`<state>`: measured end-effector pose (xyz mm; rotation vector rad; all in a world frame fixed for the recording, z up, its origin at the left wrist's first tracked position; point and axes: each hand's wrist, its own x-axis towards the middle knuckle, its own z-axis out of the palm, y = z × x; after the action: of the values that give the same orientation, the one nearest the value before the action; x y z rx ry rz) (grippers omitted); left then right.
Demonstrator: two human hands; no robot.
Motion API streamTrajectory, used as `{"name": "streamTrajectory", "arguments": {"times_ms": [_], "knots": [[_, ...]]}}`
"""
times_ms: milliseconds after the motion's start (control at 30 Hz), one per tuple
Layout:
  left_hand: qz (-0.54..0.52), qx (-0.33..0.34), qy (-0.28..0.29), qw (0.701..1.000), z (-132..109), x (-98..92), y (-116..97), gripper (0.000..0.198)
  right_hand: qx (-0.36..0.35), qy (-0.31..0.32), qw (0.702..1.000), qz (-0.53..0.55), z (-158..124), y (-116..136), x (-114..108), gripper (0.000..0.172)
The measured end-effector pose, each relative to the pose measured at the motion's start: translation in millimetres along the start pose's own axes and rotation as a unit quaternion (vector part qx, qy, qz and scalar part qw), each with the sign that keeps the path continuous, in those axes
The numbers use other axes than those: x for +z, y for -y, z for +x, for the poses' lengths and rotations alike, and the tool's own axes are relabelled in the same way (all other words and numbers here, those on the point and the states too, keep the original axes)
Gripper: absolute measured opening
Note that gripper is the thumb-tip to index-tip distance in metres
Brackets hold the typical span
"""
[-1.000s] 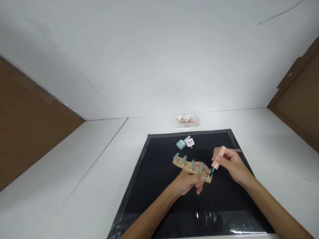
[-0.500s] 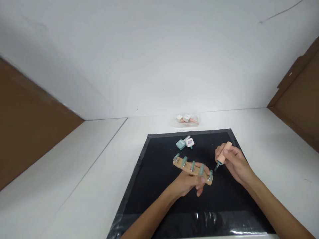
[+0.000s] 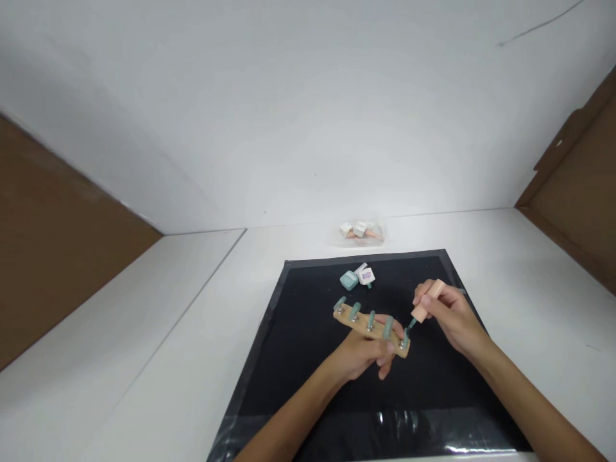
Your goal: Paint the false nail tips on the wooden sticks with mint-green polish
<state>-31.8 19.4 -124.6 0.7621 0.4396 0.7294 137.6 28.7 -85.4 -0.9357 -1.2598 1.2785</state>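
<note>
A peach brush cap [image 3: 426, 301] is being pinched in the closed grip of the right hand [image 3: 452, 321], its brush being laid on the end nail tip [image 3: 405, 336]. The wooden tip holder [image 3: 359, 325] is being gripped from below by the left hand [image 3: 360, 354], over the black mat [image 3: 298, 372]. The four other tips [image 3: 371, 319] are already showing teal; the end one appears last, being coated.

White table [image 3: 520, 269], seen from above, with a seam running along its left part. A black mat [image 3: 308, 333] lies flat on the table near the front, its near edge glossy. Beyond the mat's far edge, apart from it, stands a clear box [image 3: 362, 231] of small bottles. On the mat's far part, a teal bottle [image 3: 349, 280] and a white bottle [image 3: 366, 275] lie just beside each other.
</note>
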Motion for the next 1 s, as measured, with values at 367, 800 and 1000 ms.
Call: {"name": "streamTrajectory", "arguments": {"times_ms": [367,800,1000], "knots": [[-0.013,0.005,-0.005,1.0,-0.8,-1.4,0.1,0.031,-0.038,0.042,0.998,0.034,-2.4,3.3,-1.5,0.03],[-0.011,0.002,-0.003,1.0,-0.5,0.9,-0.3,0.032,-0.017,-0.02,0.999,0.034,0.5,1.8,-3.0,0.026],[-0.008,0.0,-0.002,1.0,-1.0,0.8,-1.2,0.031,-0.027,0.05,0.997,0.043,-2.5,5.3,-0.9,0.031]]}}
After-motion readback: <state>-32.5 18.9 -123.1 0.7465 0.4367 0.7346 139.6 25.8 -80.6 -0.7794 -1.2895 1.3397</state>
